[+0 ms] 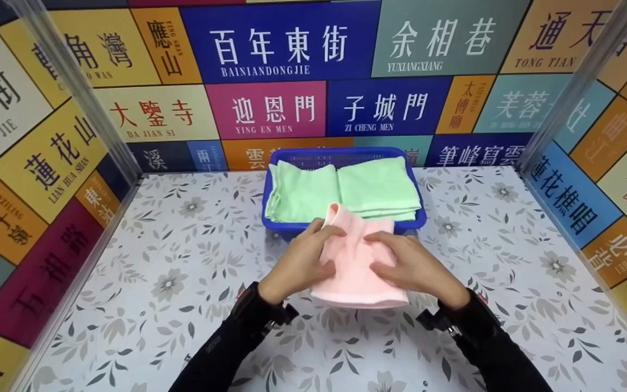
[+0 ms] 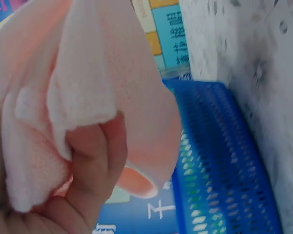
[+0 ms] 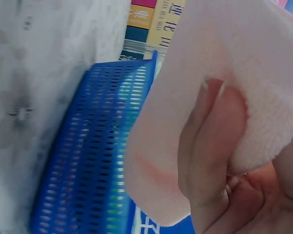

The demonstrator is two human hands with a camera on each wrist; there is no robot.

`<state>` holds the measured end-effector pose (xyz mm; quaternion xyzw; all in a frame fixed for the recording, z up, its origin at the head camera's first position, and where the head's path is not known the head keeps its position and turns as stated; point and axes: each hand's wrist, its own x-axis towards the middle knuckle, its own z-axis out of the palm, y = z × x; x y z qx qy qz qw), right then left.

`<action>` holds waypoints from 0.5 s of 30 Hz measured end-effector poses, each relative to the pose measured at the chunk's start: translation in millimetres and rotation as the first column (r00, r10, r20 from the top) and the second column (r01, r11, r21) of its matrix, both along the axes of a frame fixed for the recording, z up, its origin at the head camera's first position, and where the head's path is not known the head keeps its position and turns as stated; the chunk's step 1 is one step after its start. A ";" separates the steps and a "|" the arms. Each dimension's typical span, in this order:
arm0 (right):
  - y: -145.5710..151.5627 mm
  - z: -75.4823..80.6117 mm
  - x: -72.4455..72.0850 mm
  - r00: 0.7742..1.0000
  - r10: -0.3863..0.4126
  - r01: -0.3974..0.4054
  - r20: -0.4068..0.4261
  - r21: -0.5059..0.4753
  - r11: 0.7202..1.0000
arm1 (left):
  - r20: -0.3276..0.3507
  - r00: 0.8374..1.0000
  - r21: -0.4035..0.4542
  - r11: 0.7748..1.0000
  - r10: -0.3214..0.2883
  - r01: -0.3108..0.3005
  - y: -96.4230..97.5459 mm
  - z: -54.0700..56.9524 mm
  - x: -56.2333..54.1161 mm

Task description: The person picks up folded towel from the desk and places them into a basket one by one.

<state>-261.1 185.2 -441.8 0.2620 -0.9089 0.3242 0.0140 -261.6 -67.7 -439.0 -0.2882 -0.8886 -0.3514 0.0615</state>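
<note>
A folded pink towel point(image 1: 358, 267) is held up at the near side of a blue basket point(image 1: 346, 153). My left hand point(image 1: 305, 258) grips its left side, and my right hand point(image 1: 414, 265) grips its right side. In the left wrist view, curled fingers point(image 2: 95, 151) press into the towel's folded layers. The right wrist view shows bent fingers point(image 3: 212, 131) on the pink cloth. Two stacks of folded green towels, the left one point(image 1: 305, 190) and the right one point(image 1: 381, 182), lie side by side in the basket. The pink towel overlaps the basket's near rim in the head view.
A white tabletop point(image 1: 183, 305) with grey flowers and leaves lies under everything. Behind it stands a back wall point(image 1: 270, 43) of coloured panels with Chinese lettering. Similar side walls flank the table, with clear corner posts point(image 1: 93, 114) where they meet.
</note>
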 end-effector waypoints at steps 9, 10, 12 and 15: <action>-20.9 10.5 -37.2 0.995 -0.045 0.030 -0.087 -0.173 0.985 | -0.109 0.990 0.114 0.990 0.093 -0.080 -21.9 11.5 -29.7; -24.4 9.1 -44.1 0.993 -0.051 0.031 -0.103 -0.186 0.982 | -0.122 0.986 0.118 0.988 0.110 -0.096 -24.8 10.5 -35.2; -32.0 5.8 -57.9 0.990 -0.059 0.032 -0.128 -0.203 0.979 | -0.152 0.978 0.122 0.985 0.144 -0.126 -30.5 7.2 -46.1; -46.2 5.0 -79.0 0.987 -0.060 0.028 -0.149 -0.207 0.978 | -0.177 0.964 0.143 0.974 0.199 -0.175 -38.8 2.3 -61.5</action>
